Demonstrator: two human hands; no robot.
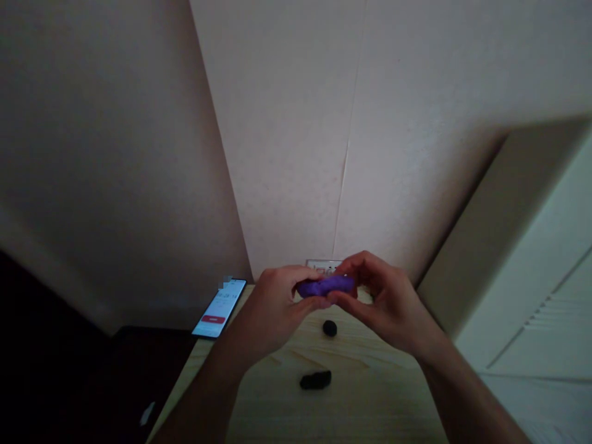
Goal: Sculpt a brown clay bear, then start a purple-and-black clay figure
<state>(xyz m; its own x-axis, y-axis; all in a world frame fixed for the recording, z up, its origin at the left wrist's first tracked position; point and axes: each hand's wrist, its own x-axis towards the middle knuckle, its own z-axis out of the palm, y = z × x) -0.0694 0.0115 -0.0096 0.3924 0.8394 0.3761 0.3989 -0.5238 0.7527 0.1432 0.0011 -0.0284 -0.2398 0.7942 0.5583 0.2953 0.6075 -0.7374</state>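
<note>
A flattened, uneven lump of purple modelling clay (327, 285) is held above the wooden tabletop, between both hands. My left hand (272, 311) pinches its left end, thumb below and fingers behind. At the other end, my right hand (386, 302) grips the clay with its thumb in front and its fingers curled over the top; the thumb tips nearly meet. Below the hands, a small round black lump (330, 328) lies on the table. Closer to me is a longer, rough black piece (316, 380), lying crosswise.
The light wooden tabletop (365, 394) meets a pale papered wall (296, 154). A phone (219, 311) with a lit screen lies at its left edge. Behind the hands is a wall socket panel (314, 264). A white cabinet (531, 265) borders the right side.
</note>
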